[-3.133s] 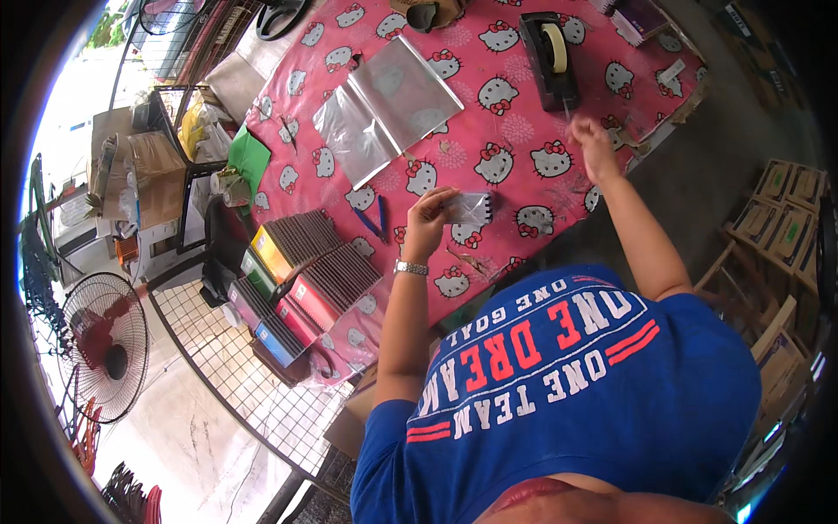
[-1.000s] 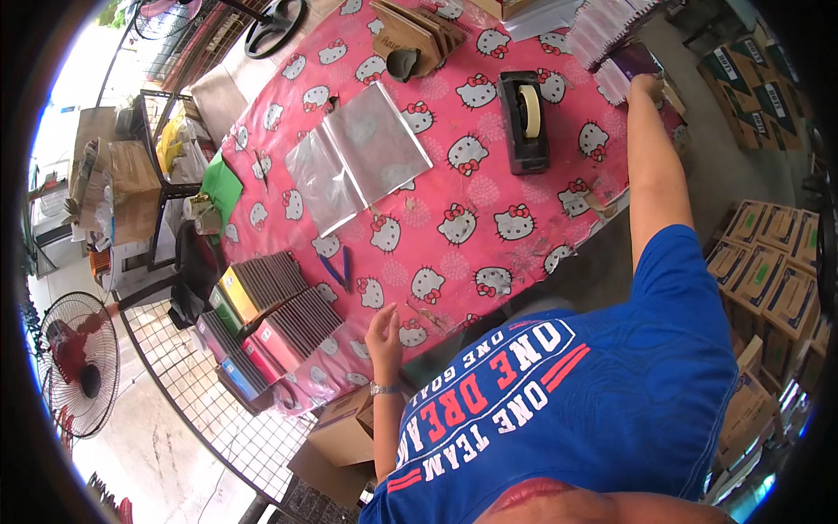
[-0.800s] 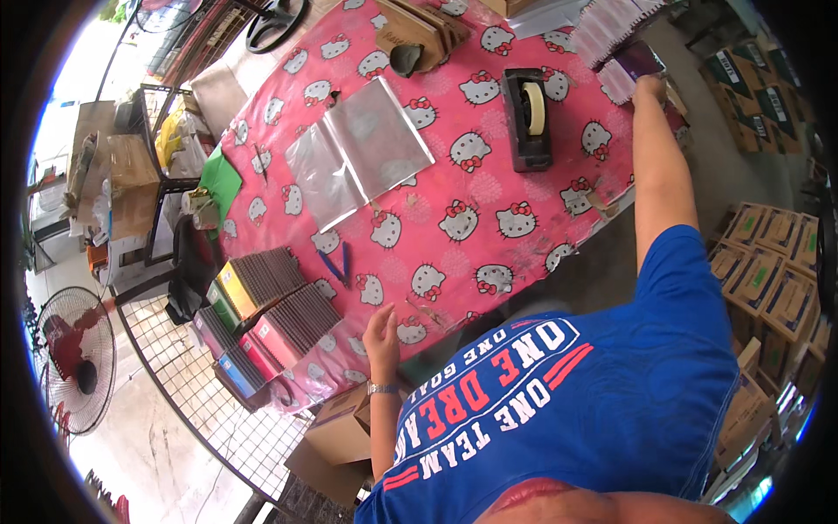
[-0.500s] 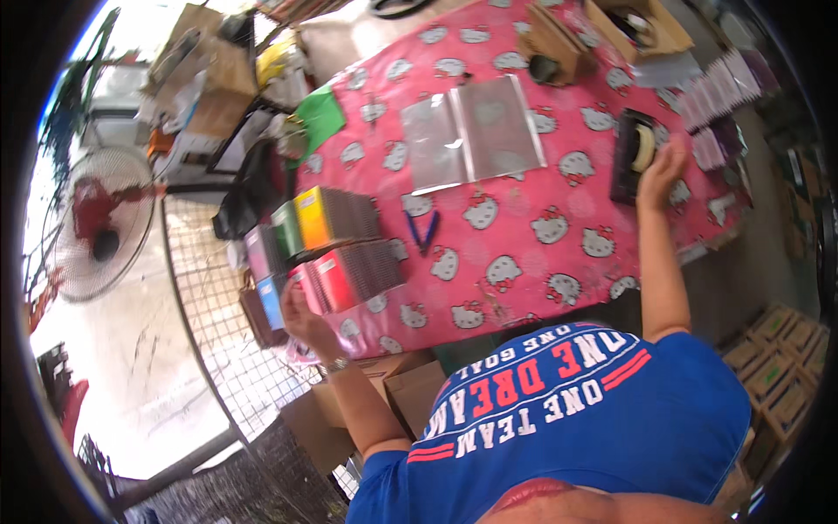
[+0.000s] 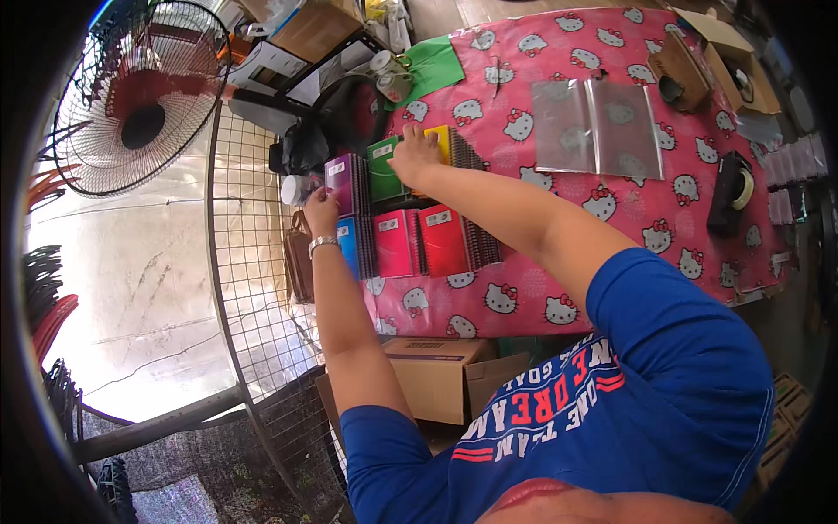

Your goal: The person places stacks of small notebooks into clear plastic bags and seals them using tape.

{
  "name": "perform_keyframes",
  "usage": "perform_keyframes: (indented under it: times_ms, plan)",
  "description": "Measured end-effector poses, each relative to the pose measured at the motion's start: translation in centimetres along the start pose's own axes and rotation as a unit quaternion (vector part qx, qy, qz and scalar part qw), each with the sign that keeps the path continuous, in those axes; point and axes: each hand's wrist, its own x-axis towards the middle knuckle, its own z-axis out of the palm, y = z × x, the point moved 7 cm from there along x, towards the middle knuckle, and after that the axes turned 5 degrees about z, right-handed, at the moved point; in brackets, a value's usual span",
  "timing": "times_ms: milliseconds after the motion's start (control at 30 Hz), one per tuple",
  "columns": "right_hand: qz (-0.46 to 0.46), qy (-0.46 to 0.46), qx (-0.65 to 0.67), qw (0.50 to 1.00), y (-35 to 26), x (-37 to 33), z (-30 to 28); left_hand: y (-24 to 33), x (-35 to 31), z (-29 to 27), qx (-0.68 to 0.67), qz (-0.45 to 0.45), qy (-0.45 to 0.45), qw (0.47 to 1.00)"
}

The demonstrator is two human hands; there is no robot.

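Spiral notebooks stand in colour groups at the table's left end: purple notebooks [image 5: 343, 185], green notebooks [image 5: 384, 170], yellow notebooks [image 5: 442, 144], blue notebooks [image 5: 348, 243], pink notebooks [image 5: 394, 241] and red notebooks [image 5: 445, 239]. My right hand [image 5: 416, 159] reaches across, its fingers curled over the top of the green notebooks beside the yellow ones. My left hand [image 5: 321, 211] has its fingers bent at the outer side of the purple notebooks, next to a clear jar with a white lid [image 5: 295, 190]. Whether it grips anything is hard to make out.
Clear plastic covers [image 5: 599, 129] lie on the pink patterned tablecloth [image 5: 524, 301]. At the right are a black tape dispenser [image 5: 730, 194] and an open cardboard box [image 5: 742, 74]. A mug [image 5: 393, 77] stands behind the notebooks. A fan [image 5: 140, 100] and wire mesh [image 5: 253, 236] are at the left.
My right hand has left the tape dispenser and moved left onto the green notebooks. My left hand has shifted from the near notebooks to beside the purple ones. The view has turned leftward.
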Motion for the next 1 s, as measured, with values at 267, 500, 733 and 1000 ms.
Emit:
perform_keyframes:
  times_ms: [267,500,733,1000]
  plan:
    - [0.038,-0.02,-0.165,0.985,-3.0,0.4,1.9,-2.8,-0.5,-1.0,0.159,0.005,0.069,0.985]
    - [0.239,0.003,0.36,0.902,0.4,-2.5,-0.2,-0.9,-1.0,-7.0,-0.081,-0.081,0.039,0.993]
    - [0.234,0.074,0.058,0.968,4.3,-4.0,-2.7,10.2,-18.5,-2.3,-0.578,-0.218,0.118,0.778]
    - [0.021,0.024,0.385,0.923,0.0,-3.3,-7.3,6.7,-31.0,3.4,-0.654,-0.241,0.148,0.702]
